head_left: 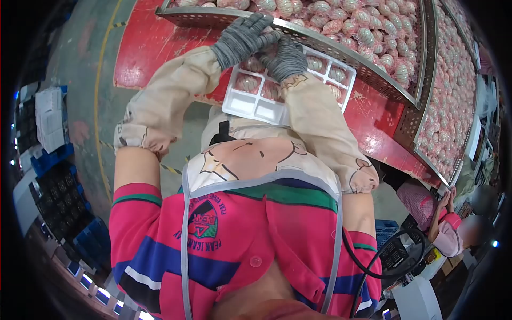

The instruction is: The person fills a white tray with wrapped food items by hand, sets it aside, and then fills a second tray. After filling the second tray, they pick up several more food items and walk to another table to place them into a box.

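Note:
Grey knitted gloves cover both of my hands. My left hand (244, 40) lies over the near metal rim of the large perforated tray (341, 47), its fingers apart. Just right of it, my right hand (288, 60) bends down over the white compartment tray (245, 105), its fingers curled together; whatever they hold is hidden. Red-netted pale round items sit in several compartments, among them one (247, 83) at the left and one (337, 74) at the right. Two front compartments show bare white bottoms. The white tray overlaps the near edge of the red table (373, 111).
Many netted round items (365, 36) fill the perforated tray, and more (441, 101) lie in another at the right. At the lower right is another person (418, 205). A black cable (392, 276) loops beside my right side. Dark crates (58, 200) stand at the left.

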### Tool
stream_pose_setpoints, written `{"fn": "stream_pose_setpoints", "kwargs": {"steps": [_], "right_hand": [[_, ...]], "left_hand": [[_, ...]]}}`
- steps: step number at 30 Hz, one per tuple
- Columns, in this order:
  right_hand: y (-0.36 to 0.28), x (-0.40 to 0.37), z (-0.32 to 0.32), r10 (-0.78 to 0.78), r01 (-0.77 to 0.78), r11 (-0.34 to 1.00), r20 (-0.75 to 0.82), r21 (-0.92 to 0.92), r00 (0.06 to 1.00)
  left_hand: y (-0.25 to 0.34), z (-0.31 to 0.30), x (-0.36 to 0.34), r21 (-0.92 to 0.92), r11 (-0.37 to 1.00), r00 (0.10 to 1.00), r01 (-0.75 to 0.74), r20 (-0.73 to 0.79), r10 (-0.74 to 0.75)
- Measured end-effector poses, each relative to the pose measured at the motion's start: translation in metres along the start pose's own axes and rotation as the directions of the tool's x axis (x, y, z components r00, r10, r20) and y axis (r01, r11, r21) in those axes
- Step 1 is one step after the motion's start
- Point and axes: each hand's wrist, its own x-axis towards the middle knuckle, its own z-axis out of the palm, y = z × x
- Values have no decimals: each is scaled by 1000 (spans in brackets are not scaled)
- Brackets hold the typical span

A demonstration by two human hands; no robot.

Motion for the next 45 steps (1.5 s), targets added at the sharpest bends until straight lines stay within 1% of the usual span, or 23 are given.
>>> {"fn": "stream_pose_setpoints", "kwargs": {"steps": [5,7,8,9,10,11,12,13,15,16,18,19,20,21,22,23,25,29,32,39,41,43,45], "right_hand": [[19,1,12,-16,24,986,-52,165,999],[27,-7,14,-39,103,936,-191,337,981],[33,-4,21,-86,226,873,-320,432,944],[42,-8,26,-73,215,871,-317,442,946],[44,-13,22,54,98,687,-186,720,981],[42,-22,11,128,-38,424,-19,905,992],[41,-39,-5,163,-122,362,66,924,984],[60,-49,-9,114,-173,352,141,920,983],[81,-76,-27,76,-293,320,284,901,956],[92,-89,-29,16,-265,395,282,880,959],[102,-111,-21,-37,-239,464,288,853,957],[102,-118,-16,-104,-109,643,227,758,968],[103,-125,-11,-184,37,784,176,620,967],[100,-129,-2,-236,94,762,140,641,961],[86,-131,-2,-220,91,804,152,587,964],[75,-134,-2,-201,84,843,167,531,965],[73,-135,13,-206,97,862,170,497,964],[65,-140,20,-189,64,863,204,501,961],[67,-139,19,-212,103,886,198,453,957],[71,-138,29,-283,228,911,119,343,952],[57,-138,15,-233,175,934,163,311,959],[49,-138,9,-159,99,954,199,284,967],[53,-138,9,-143,77,926,153,371,978]], "left_hand": [[-16,-12,14,-82,991,994,-109,3,110],[-7,-28,4,-451,861,960,234,-32,-278],[6,-30,2,-634,723,871,274,-155,-465],[10,-36,-3,-636,721,877,275,-142,-459],[8,-44,-6,-928,41,770,371,283,-572],[9,-51,-11,-673,-663,658,328,666,-351],[15,-56,-18,-634,-696,669,337,681,-297],[20,-67,-25,-645,-690,673,329,673,-307],[32,-87,-47,-570,-89,546,817,814,-198],[37,-80,-65,-560,-97,535,823,821,-198],[52,-60,-98,-695,69,699,715,708,-101],[56,-61,-99,-694,66,697,717,710,-100],[60,-62,-97,-611,323,656,723,754,-39],[61,-63,-91,-498,563,601,660,799,2],[72,-77,-75,-337,657,504,674,861,-75],[75,-76,-82,-338,657,504,674,861,-74],[82,-73,-99,-219,950,888,221,449,-104],[75,-60,-116,-380,924,883,-42,418,212],[72,-54,-121,-408,901,870,-144,381,312],[70,-37,-113,-461,855,795,-238,413,445],[73,-35,-123,-401,878,920,-261,171,352],[71,-41,-123,-478,860,930,-182,202,309],[63,-40,-127,-624,780,922,55,331,200]]}}
